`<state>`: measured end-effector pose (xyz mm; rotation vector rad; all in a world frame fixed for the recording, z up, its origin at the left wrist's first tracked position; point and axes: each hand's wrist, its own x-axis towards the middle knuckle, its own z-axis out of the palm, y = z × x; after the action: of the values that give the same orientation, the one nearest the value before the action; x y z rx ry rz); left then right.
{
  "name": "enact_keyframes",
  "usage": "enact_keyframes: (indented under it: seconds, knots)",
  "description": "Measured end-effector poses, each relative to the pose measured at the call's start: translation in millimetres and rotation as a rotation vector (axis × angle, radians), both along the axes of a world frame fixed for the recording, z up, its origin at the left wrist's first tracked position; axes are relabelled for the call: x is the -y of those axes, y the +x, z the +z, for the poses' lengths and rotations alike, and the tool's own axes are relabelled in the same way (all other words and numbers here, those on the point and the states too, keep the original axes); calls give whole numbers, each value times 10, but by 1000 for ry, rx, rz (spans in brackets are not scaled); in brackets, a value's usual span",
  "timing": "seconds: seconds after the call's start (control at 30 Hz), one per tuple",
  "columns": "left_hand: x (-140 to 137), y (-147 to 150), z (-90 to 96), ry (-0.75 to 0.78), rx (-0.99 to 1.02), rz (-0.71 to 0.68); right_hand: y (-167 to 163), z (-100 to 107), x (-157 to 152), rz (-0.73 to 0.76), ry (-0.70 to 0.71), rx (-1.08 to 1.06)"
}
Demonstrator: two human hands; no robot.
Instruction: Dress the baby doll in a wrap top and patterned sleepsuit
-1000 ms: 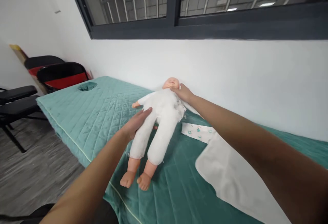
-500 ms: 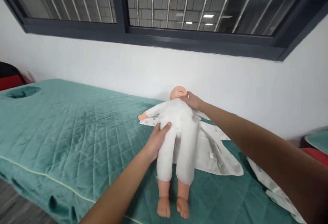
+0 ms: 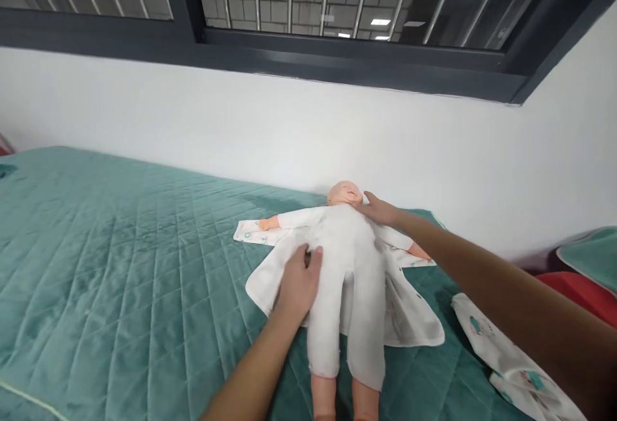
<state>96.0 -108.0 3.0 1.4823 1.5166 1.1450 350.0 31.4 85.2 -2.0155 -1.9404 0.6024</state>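
A baby doll [image 3: 344, 247] with a white cloth body lies face up, arms spread and legs toward me. Under it is spread an opened white baby shirt [image 3: 417, 318], its printed sleeves out to both sides beneath the doll's arms. My left hand [image 3: 299, 283] grips the doll's side at the waist, thumb on the cloth; its other fingertips are partly hidden. At the neck and shoulder, just below the head, my right hand [image 3: 379, 209] holds the doll, its fingers partly hidden behind it. The feet are cut off by the lower picture edge.
The doll and shirt rest on a green quilted bed cover [image 3: 144, 267] against a white wall [image 3: 216, 125]. A second printed white garment [image 3: 511, 350] lies at right, partly behind my forearm. Beyond it are a red item [image 3: 578, 289] and a green cushion [image 3: 590, 257]. Above runs a dark window frame [image 3: 337, 64].
The doll now lies more squarely over the shirt, whose left half and right sleeve have come into view. Both hands stay at the doll. The view has shifted right and closer.
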Motion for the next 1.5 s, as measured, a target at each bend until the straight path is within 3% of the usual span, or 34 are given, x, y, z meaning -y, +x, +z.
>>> enact_keyframes:
  seconds: [0.1, 0.17, 0.23, 0.4, 0.53, 0.77, 1.1, 1.27, 1.5]
  knots:
    - [-85, -94, -97, 295, -362, 120, -15, 307, -54, 27, -34, 171]
    - [-153, -106, -138, 313, -595, 76, -204, 459, -47, 40, 11, 220]
    - [-235, -85, -150, 237, -777, 28, -540, 504, 15, 110, 62, 250]
    - [-481, -41, -97, 126, -920, -10, -1543, 202, 275, 414, 120, 331]
    - [-609, -80, -92, 112, -917, -26, -1872, -64, 237, 448, 99, 454]
    - [-664, -156, -216, 156, -650, 159, -1614, -54, -2, 524, 28, 446]
    - [-710, -246, -285, 163, -355, 307, -1246, 81, 193, 535, 58, 288]
    - [-670, -313, -267, 134, -212, 411, -1076, 100, 307, 630, 30, 166]
    - [-552, -437, -243, 157, -65, 404, -889, 45, 487, 623, 32, 147]
